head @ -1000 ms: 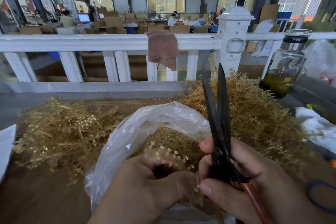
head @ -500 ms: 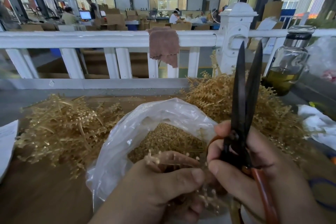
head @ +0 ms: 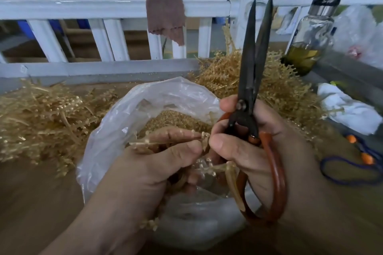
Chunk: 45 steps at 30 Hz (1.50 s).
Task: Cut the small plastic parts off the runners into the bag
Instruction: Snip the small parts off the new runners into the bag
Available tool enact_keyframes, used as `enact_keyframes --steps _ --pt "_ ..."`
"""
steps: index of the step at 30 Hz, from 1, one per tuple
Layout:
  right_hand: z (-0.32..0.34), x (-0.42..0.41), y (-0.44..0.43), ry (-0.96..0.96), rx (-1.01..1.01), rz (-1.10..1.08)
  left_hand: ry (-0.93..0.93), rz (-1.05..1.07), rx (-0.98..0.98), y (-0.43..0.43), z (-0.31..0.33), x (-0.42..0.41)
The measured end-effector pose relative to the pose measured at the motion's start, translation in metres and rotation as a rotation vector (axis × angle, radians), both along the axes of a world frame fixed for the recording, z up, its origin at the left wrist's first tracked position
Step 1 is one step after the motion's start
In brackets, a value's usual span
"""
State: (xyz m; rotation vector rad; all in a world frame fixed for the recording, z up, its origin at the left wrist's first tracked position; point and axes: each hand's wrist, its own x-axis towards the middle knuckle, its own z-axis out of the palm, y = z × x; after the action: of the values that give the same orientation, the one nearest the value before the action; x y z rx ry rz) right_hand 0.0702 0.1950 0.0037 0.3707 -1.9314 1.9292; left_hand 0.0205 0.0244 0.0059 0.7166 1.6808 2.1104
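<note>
Head view: we judge the step as readying a gold runner between cuts, pinched in our left hand over the mouth of the clear bag, where cut parts lie heaped. Our right hand, closed round the orange-red handles, grips the scissors, blades slightly parted and pointing up; next, we reckon, they must tip down onto a stem above the bag.

Dull dark matt metal on scissors blades, glossy red-brown coating on handles. Thin clear crinkly plastic, shiny, for bag. Gold-tone plastic w/ sheen for runners. Brown napped cloth. Clear glass bottle, metal collar. Matt brown tabletop.
</note>
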Motion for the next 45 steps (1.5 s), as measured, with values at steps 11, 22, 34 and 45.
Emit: enact_keyframes --steps 11,22,34,45 --pt "0.006 0.003 0.010 -0.053 0.101 -0.107 -0.106 0.261 0.036 -0.002 0.006 -0.003" --pt "0.012 0.004 0.015 -0.111 0.547 -0.131 -0.232 0.194 0.187 -0.005 0.001 -0.014" --pt "0.032 0.006 0.027 -0.336 1.045 -0.128 -0.070 0.363 0.275 -0.008 0.001 -0.019" --pt "0.034 0.008 0.022 -0.280 1.125 -0.183 0.000 0.416 0.225 -0.009 0.001 -0.018"
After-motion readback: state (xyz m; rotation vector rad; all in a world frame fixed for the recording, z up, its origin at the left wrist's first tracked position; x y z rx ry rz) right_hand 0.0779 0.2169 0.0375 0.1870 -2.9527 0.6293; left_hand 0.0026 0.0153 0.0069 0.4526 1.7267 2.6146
